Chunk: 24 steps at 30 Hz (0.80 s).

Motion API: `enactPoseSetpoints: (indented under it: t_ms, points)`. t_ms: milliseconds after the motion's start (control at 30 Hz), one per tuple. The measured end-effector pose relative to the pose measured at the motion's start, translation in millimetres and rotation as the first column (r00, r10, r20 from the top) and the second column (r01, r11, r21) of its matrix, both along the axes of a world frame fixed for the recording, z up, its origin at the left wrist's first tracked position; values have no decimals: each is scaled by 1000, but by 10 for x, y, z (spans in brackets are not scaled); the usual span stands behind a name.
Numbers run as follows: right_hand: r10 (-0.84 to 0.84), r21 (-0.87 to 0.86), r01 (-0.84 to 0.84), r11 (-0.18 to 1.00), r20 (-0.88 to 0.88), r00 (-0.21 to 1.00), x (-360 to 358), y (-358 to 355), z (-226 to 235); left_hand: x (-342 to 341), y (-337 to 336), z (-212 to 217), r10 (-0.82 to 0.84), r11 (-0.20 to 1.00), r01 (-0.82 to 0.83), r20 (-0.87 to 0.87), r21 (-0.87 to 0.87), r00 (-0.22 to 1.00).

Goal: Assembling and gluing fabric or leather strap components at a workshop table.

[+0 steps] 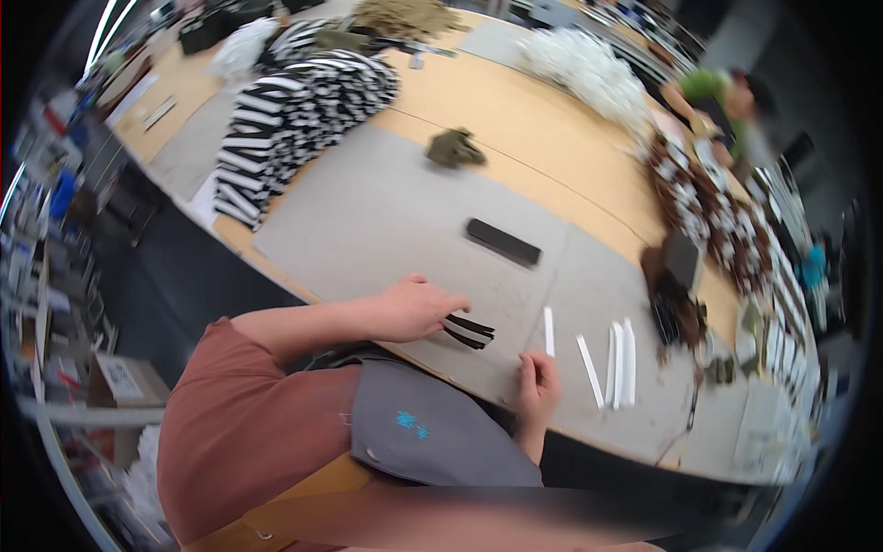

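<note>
My left hand (pixel 416 310) reaches over the grey-topped table, its fingers curled around the near end of a small bundle of black and white strips (pixel 471 333). The strips fan out slightly to the right of my fingers. Close to the table's front edge, my right hand (pixel 537 382) is closed, thumb side up; what it holds, if anything, cannot be made out. A single white strip (pixel 549 331) lies just beyond it, and its lower end meets the hand's outline. Farther right lie another white strip (pixel 589 372) and a group of white strips (pixel 621 363) side by side.
A dark oblong block (pixel 503 242) and a crumpled olive cloth (pixel 455 147) lie beyond my hands. Black-and-white striped fabric (pixel 294 120) is heaped at the left. White material (pixel 589 74) and brown-white bundles (pixel 708 212) lie far right, by a person in green (pixel 713 97).
</note>
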State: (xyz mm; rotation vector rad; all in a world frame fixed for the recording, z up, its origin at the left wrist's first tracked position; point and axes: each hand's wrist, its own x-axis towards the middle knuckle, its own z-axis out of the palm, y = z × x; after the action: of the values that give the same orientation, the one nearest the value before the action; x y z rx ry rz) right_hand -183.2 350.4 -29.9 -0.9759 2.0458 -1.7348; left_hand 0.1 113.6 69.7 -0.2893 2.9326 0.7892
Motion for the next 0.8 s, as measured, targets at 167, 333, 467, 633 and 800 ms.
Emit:
enactPoseSetpoints:
  t_ms: [167,333,467,633,800]
  points:
    - [83,62,-83,995,8,997,19,-76,179,440,-562,49,161,980,-161,-12,-117,987]
    - [41,146,-41,988,5,999,53,-149,152,1080,-1397,233,272,920,-297,-129,-255,954]
    - [27,192,-17,981,-46,999,83,-148,124,1587,-1965,519,396,846,-451,-233,-285,888]
    - [32,256,-6,967,-100,995,131,-290,270,2436,-2652,612,561,689,-622,-269,-372,783]
    - [36,288,3,958,-132,991,121,-251,260,2814,-3118,659,594,611,-659,-297,-438,748]
